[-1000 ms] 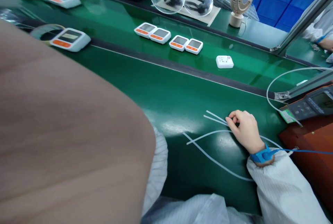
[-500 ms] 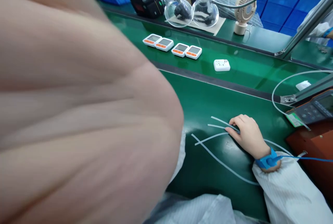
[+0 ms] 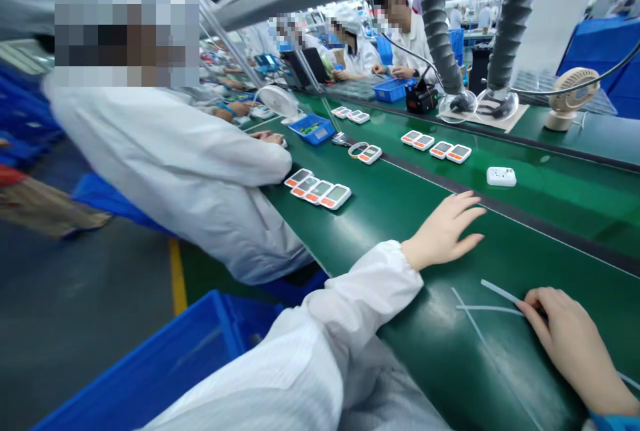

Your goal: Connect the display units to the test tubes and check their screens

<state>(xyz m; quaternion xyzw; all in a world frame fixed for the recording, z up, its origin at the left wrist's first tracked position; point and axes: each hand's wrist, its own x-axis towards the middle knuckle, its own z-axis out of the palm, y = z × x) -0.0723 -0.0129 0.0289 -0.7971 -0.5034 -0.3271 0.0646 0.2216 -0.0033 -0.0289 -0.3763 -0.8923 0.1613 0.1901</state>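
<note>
My left hand [image 3: 447,229] reaches over the green work surface with its fingers apart, and nothing shows in it. Lower right, my right hand [image 3: 567,334] is closed, thumb and fingers pinched on thin pale tubes [image 3: 501,291]. Their free ends stick out to the left of the fingertips. A separate pale tube [image 3: 483,337] lies on the surface, crossing near those ends. A white socket-like block [image 3: 501,177] sits on the belt beyond my left hand. White devices with grey screens and orange strips [image 3: 450,151] stand to its left.
More screened devices [image 3: 320,189] lie beside a co-worker's white sleeve [image 3: 200,137] at left. A small blue tray [image 3: 313,129] stands behind them. Low left is a large blue bin [image 3: 165,357]. Ribbed ducts [image 3: 443,37] hang over the back, near a small fan [image 3: 573,94].
The view has swung left and up, bringing the co-worker and blue bin into sight. The large blurred skin surface close to the camera is gone. My right hand still pinches tubes.
</note>
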